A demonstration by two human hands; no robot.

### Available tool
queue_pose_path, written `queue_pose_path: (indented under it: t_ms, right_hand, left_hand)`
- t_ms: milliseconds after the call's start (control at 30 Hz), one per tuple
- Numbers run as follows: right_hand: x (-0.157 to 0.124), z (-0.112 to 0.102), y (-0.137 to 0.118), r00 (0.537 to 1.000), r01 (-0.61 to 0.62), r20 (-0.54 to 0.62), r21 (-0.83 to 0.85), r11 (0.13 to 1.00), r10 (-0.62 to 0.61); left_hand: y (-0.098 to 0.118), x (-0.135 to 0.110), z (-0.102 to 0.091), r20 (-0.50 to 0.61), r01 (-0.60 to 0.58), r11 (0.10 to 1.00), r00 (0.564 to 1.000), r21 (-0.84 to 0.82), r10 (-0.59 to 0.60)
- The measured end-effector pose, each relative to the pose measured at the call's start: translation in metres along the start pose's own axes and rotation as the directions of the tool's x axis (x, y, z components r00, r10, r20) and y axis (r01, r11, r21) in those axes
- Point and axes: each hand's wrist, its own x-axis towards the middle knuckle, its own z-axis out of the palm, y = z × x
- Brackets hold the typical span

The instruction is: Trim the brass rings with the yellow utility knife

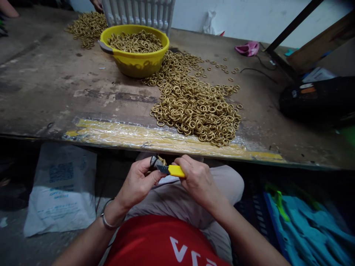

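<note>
Below the table's front edge, over my lap, my right hand is closed round a yellow-handled knife whose blade points left. My left hand is closed on a small golden ring held against the blade; the fingers hide most of it. On the table just beyond lies a big heap of golden rings. Farther back stands a yellow basin filled with more rings.
A second pile of rings lies at the far left, with another person's hand above it. A white slatted crate stands behind the basin. A black object sits at the right, a pink rag farther back, a white bag on the floor.
</note>
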Motion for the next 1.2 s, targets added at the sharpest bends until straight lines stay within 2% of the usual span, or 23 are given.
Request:
queue_pose_path:
  t_ms: [167, 233, 333, 433, 533, 667, 767, 833, 900, 933, 967, 1000, 1067, 1100, 1133, 1200]
  right_hand:
    - [0.011, 0.002, -0.002, 0.997, -0.04, 0.067, -0.065, 0.997, 0.044]
    - [0.019, 0.001, 0.005, 0.982, -0.147, 0.096, -0.169, 0.975, 0.164]
    - [0.038, -0.003, 0.02, 0.938, -0.319, 0.042, -0.291, 0.902, 0.345]
    - [0.066, -0.004, 0.026, 0.96, -0.273, -0.014, -0.258, 0.927, 0.279]
    - [0.098, 0.004, 0.02, 0.981, -0.186, 0.014, -0.251, 0.95, 0.196]
    - [0.134, 0.023, 0.016, 0.979, -0.175, 0.06, -0.253, 0.951, 0.196]
    - [0.148, 0.03, 0.018, 0.98, -0.171, 0.059, -0.224, 0.959, 0.189]
    - [0.15, 0.027, 0.019, 0.981, -0.177, 0.057, -0.137, 0.975, 0.186]
    - [0.145, 0.021, 0.017, 0.975, -0.21, 0.087, 0.04, 0.977, 0.206]
    - [0.14, 0.018, 0.016, 0.965, -0.251, 0.132, 0.192, 0.949, 0.229]
    - [0.134, 0.015, 0.014, 0.948, -0.309, 0.2, 0.374, 0.875, 0.249]
    - [0.128, 0.012, 0.012, 0.925, -0.374, 0.282, 0.549, 0.748, 0.256]
    - [0.115, 0.007, 0.009, 0.871, -0.492, 0.44, 0.776, 0.395, 0.219]
    - [0.109, 0.006, 0.008, 0.847, -0.53, 0.496, 0.816, 0.231, 0.193]
    - [0.104, 0.004, 0.007, 0.829, -0.555, 0.532, 0.82, 0.137, 0.174]
    - [0.097, 0.002, 0.006, 0.805, -0.588, 0.573, 0.805, 0.075, 0.153]
  left_hand:
    - [0.012, -0.002, -0.005, -0.035, -0.046, 0.997, 0.998, 0.066, 0.048]
    - [0.022, -0.007, -0.006, -0.023, -0.102, 0.99, 0.994, 0.101, 0.105]
    - [0.03, -0.015, -0.008, 0.092, -0.156, 0.984, 0.985, 0.083, 0.148]
    - [0.02, -0.011, -0.007, 0.138, 0.023, 0.985, 0.99, -0.173, 0.001]
    - [0.005, 0.001, -0.008, 0.083, 0.193, 0.868, 0.981, -0.459, -0.174]
    - [-0.005, 0.011, -0.014, 0.018, 0.209, 0.751, 0.967, -0.627, -0.254]
    - [-0.013, 0.011, -0.022, 0.056, 0.235, 0.648, 0.957, -0.725, -0.284]
    - [-0.019, 0.013, -0.024, 0.11, 0.275, 0.575, 0.946, -0.771, -0.305]
    - [-0.022, 0.016, -0.024, 0.147, 0.307, 0.558, 0.938, -0.771, -0.313]
    - [-0.022, 0.018, -0.023, 0.143, 0.306, 0.58, 0.94, -0.755, -0.31]
    - [-0.021, 0.021, -0.021, 0.117, 0.289, 0.615, 0.945, -0.733, -0.305]
    - [-0.018, 0.024, -0.02, 0.072, 0.257, 0.657, 0.953, -0.709, -0.295]
    - [-0.013, 0.029, -0.017, -0.04, 0.177, 0.734, 0.963, -0.655, -0.268]
    - [-0.01, 0.031, -0.016, -0.08, 0.148, 0.764, 0.964, -0.628, -0.252]
    - [-0.008, 0.034, -0.016, -0.098, 0.133, 0.787, 0.966, -0.603, -0.238]
    - [-0.006, 0.037, -0.017, -0.07, 0.149, 0.813, 0.971, -0.563, -0.227]
